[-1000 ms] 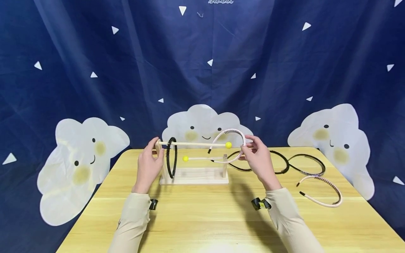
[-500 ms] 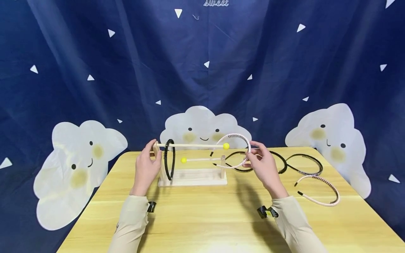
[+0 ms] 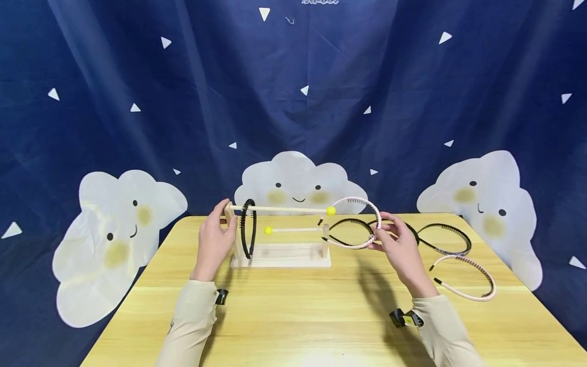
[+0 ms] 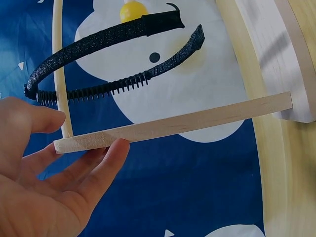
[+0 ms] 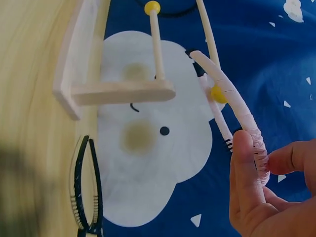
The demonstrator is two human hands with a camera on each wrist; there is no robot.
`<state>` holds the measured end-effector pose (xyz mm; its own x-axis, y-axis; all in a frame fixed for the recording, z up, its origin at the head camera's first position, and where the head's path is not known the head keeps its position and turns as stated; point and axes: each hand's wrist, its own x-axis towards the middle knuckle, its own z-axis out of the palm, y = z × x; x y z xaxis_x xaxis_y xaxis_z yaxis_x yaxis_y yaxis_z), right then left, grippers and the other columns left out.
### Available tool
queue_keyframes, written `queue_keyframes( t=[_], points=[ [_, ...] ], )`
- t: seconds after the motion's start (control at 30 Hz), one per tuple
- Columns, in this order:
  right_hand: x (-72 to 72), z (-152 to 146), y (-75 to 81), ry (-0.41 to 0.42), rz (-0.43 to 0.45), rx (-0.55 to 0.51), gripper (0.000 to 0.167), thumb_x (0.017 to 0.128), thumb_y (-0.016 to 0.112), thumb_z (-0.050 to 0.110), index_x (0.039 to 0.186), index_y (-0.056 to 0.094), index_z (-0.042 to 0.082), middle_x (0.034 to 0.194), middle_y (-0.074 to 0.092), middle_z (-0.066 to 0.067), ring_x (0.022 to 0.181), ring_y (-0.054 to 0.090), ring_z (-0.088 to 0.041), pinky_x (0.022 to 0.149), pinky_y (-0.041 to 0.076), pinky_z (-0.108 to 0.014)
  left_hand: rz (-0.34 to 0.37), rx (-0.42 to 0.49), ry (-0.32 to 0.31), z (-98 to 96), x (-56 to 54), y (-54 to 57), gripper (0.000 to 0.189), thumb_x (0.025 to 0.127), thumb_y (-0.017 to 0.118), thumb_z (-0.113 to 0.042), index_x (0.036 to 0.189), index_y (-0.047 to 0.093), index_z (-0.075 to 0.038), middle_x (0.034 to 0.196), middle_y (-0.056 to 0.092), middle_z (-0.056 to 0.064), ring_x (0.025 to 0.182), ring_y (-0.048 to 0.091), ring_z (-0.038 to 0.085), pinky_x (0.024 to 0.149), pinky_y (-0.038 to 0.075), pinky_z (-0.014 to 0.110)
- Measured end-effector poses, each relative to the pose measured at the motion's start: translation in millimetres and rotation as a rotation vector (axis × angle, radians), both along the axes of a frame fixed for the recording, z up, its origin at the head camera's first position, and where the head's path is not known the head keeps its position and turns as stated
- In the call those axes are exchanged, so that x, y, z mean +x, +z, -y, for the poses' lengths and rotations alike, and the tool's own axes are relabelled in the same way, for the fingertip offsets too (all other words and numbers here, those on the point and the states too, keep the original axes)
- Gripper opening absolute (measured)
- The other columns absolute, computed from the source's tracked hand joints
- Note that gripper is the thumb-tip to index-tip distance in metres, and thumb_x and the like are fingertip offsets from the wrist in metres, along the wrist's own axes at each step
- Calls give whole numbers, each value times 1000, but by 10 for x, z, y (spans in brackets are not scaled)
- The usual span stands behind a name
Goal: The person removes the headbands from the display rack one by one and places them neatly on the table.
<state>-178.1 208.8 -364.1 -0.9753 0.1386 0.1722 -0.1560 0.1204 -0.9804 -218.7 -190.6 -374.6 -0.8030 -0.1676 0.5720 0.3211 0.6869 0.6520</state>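
A pale pink headband (image 3: 359, 199) with dark comb teeth is pinched between the thumb and fingers of my right hand (image 3: 403, 252). Its black-tipped ends point left, and in the right wrist view they lie close around the yellow ball (image 5: 218, 94) at the end of the upper rod. My left hand (image 3: 215, 244) holds the top of the left post (image 4: 197, 118) of a pale wooden rack (image 3: 289, 256). Over the upper rod (image 3: 289, 209), close to that post, hangs a black toothed headband (image 3: 254, 229). The lower rod (image 3: 295, 230) carries no headband.
Right of the rack, black headbands (image 3: 355, 220) lie on the wooden table (image 3: 293, 311), with a dark patterned one (image 3: 468, 239) farther right. A second pale pink headband (image 3: 468, 295) lies in front of it. Behind hangs a blue curtain (image 3: 302, 122) with white clouds.
My right hand has moved to the right and slightly down with the pink headband, bringing its ends from along the upper rod to around the ball. My left hand has stayed on the post.
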Motion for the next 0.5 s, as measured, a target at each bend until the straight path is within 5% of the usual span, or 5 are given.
queue_keyframes(
  t=[0.5],
  points=[
    [153,-427,-156,-15,-6,41,51,102,49,-1,151,35,-6,96,64,12,81,67,-4,75,63,-25,-25,-3,-6,-2,-13,-17,47,98,66,-11,143,56,-4,122,69,23,97,70,38,75,59,53]
  ],
)
